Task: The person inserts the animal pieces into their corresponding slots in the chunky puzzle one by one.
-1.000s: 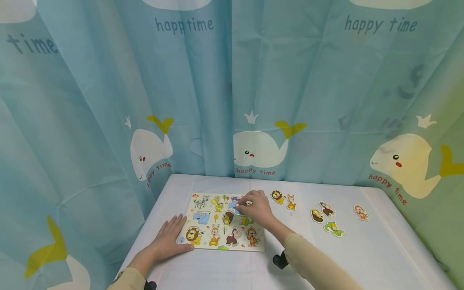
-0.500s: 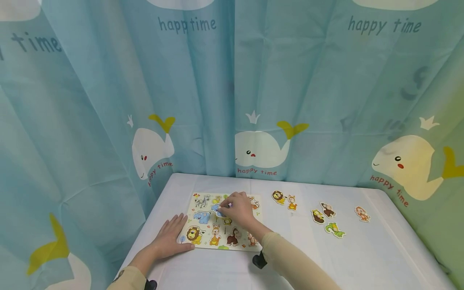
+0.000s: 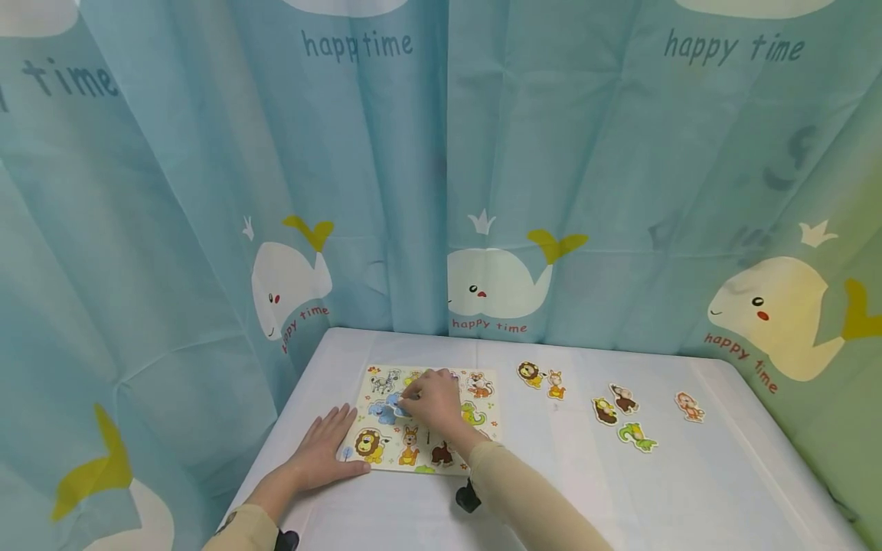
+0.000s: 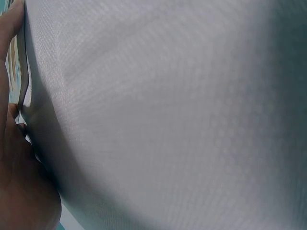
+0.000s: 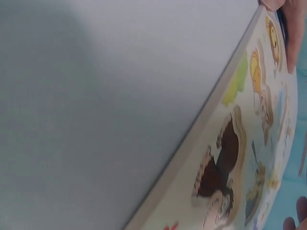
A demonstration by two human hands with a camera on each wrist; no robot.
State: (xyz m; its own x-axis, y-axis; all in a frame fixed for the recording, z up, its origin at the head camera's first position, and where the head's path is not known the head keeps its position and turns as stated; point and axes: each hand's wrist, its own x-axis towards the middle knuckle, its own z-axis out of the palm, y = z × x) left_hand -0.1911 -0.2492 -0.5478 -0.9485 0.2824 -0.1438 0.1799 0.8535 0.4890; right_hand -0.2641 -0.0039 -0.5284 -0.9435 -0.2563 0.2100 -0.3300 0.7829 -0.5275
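A cream puzzle board [image 3: 382, 467] printed with animals lies on the white table. My right hand [image 3: 439, 404] pinches a blue elephant puzzle piece [image 3: 395, 402] over the board, where it overlaps the larger printed elephant [image 3: 379, 413]. Fingers spread, my left hand [image 3: 318, 453] rests along the board's left side, with the thumb by the front left corner. In the right wrist view the gorilla recess [image 5: 225, 160] shows near the board's front edge; fingertips of the right hand [image 5: 298, 215] appear at the lower right. The left wrist view shows mostly table cloth beside the hand [image 4: 24, 182].
Loose lion [image 3: 529, 375] and kangaroo [image 3: 555, 385] pieces lie right of the board. Farther right are hedgehog [image 3: 604, 412], gorilla [image 3: 623, 399] and crocodile [image 3: 636, 437] pieces, then a monkey piece [image 3: 689, 406]. A blue whale-print curtain [image 3: 400, 252] hangs behind the table [image 3: 717, 474].
My right hand has moved left across the board with the elephant piece, from the upper right area to the printed elephant. The left hand has stayed in place.
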